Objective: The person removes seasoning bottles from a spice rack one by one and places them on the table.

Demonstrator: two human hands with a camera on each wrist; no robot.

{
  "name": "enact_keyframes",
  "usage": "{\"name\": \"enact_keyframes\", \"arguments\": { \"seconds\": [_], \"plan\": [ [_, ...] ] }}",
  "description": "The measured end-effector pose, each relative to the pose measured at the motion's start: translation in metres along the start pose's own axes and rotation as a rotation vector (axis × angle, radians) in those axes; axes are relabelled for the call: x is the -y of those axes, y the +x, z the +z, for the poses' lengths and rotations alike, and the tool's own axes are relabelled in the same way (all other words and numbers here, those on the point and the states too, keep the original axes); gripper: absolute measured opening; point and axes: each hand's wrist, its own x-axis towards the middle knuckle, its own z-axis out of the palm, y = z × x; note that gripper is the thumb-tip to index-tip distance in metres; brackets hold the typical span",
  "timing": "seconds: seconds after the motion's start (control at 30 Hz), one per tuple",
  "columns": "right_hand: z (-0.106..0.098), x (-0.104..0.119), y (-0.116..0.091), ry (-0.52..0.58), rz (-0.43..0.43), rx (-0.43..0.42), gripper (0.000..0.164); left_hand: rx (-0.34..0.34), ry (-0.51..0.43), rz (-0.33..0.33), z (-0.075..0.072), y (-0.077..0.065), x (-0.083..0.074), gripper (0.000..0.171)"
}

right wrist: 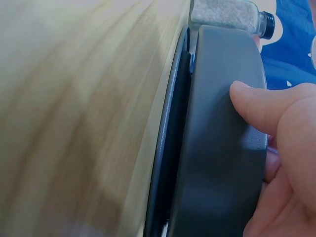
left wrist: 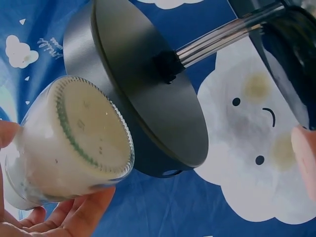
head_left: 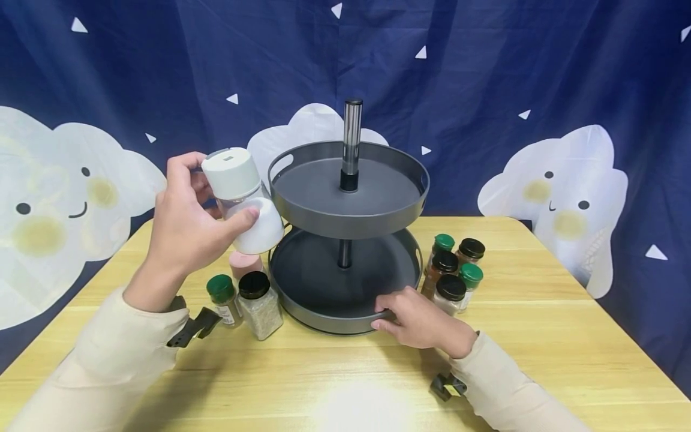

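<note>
My left hand [head_left: 189,225] grips a clear jar of white powder with a white lid [head_left: 231,174], raised beside the upper tray [head_left: 302,213] of a dark grey two-tier stand. The jar leans, and its round glass base [left wrist: 94,128] faces the left wrist camera. With thumb outside and fingers over the rim, my right hand [head_left: 418,318] pinches the wall of the lower tray [head_left: 324,323]. That wall [right wrist: 222,138] fills the middle of the right wrist view, the thumb [right wrist: 247,96] lying on its outer face. Both tiers hold nothing.
Left of the stand are a square jar with a black lid [head_left: 260,306], a green-lidded jar [head_left: 224,300] and a pink-topped one [head_left: 245,264]. Several spice jars with black [head_left: 450,288] and green lids [head_left: 471,275] stand close on the right. A chrome post [head_left: 352,138] rises through the upper tray.
</note>
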Motion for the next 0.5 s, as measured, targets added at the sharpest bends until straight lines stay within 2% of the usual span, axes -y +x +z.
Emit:
{"name": "enact_keyframes", "arguments": {
  "seconds": [0.3, 0.5],
  "plan": [
    [-0.0003, 0.0000, -0.0004, 0.000, -0.007, -0.008, 0.023, 0.066, -0.020, 0.054, -0.0036, -0.0050, 0.0061, 0.086],
    [-0.0004, 0.0011, -0.0002, 0.003, -0.004, -0.004, 0.022, 0.093, 0.014, 0.080, -0.0072, -0.0093, 0.0106, 0.080]
  ]
}}
